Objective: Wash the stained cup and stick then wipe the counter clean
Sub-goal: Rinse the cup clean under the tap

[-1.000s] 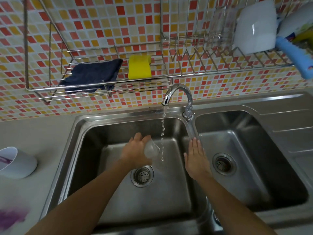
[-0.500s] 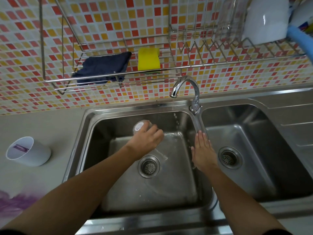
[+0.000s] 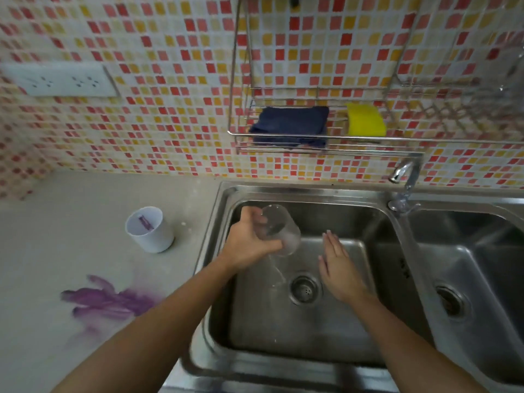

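My left hand [image 3: 249, 245] grips a clear plastic cup [image 3: 279, 229] over the left sink basin [image 3: 283, 330], tilted mouth-down so a thin trickle of water runs toward the drain [image 3: 304, 289]. To the right of the cup, my right hand [image 3: 338, 268] is flat and holds nothing above the basin. A white cup [image 3: 149, 229] stands on the counter left of the sink, with a purple-stained stick [image 3: 145, 222] inside it. A purple stain [image 3: 107, 302] is smeared on the grey counter [image 3: 71, 236] in front of that cup.
A wire wall rack [image 3: 326, 137] above the sink holds a dark blue cloth [image 3: 290, 126] and a yellow sponge [image 3: 365, 120]. The faucet [image 3: 404, 177] stands between the two basins; no water shows at its spout. A second basin [image 3: 467, 279] lies at the right. A wall socket [image 3: 59, 79] is at upper left.
The faucet stream visible a second ago is gone. My left hand has turned the clear cup over and water pours out. The view has swung left, showing the stain and socket.
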The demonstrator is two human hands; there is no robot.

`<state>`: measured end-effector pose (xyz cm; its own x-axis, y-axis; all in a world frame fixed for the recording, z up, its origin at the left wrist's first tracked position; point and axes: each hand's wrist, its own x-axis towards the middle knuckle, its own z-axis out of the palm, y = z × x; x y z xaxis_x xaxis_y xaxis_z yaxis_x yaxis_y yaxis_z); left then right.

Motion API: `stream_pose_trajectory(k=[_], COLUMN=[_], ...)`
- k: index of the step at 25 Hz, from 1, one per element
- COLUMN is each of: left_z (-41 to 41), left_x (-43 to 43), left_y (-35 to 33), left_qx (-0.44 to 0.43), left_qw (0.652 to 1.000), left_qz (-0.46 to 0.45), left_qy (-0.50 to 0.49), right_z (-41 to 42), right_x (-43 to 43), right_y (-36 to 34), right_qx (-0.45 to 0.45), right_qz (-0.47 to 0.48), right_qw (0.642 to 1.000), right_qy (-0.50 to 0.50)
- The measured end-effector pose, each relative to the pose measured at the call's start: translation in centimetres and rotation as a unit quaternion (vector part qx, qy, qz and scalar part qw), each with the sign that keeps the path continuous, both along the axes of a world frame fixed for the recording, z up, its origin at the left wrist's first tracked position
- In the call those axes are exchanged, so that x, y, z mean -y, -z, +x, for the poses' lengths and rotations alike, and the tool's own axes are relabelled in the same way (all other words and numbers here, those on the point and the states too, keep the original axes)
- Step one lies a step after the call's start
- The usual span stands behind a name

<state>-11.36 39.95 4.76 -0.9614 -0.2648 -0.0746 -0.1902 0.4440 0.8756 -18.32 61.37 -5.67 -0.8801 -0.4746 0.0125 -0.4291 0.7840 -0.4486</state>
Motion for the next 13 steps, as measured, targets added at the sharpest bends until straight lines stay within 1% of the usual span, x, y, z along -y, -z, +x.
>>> stream_pose_trajectory(k=[2, 4, 6, 9, 13], left_z=[1.6, 3.3, 5.1, 7.1, 9.0], left_x=[4.0, 9.7, 16.3, 25.8, 33.7], left_y=[-2.5, -5.0, -6.9, -7.5, -4.1], left_qx=[-0.046, -0.090, -0.116, -0.095, -0.026], left_qw=[0.998, 0.993, 0.986, 0.979, 0.977], left_qz=[-0.011, -0.032, -0.049, -0.081, -0.108], left_qy=[-0.029, -0.066, -0.113, -0.161, -0.180], right_z=[0.8, 2.0, 3.2, 5.2, 6.8], right_x=[5.5, 11.7, 17.7, 24.6, 28.9], right_y=[-0.7, -0.8, -0.7, -0.7, 1.0], right_qx=[-0.009, -0.010, -0.023, -0.027, -0.013], right_qz=[-0.014, 0.001, 0.008, 0.028, 0.070], right_qw=[1.000, 0.998, 0.996, 0.994, 0.993], right_qy=[-0.023, -0.060, -0.085, -0.106, -0.093])
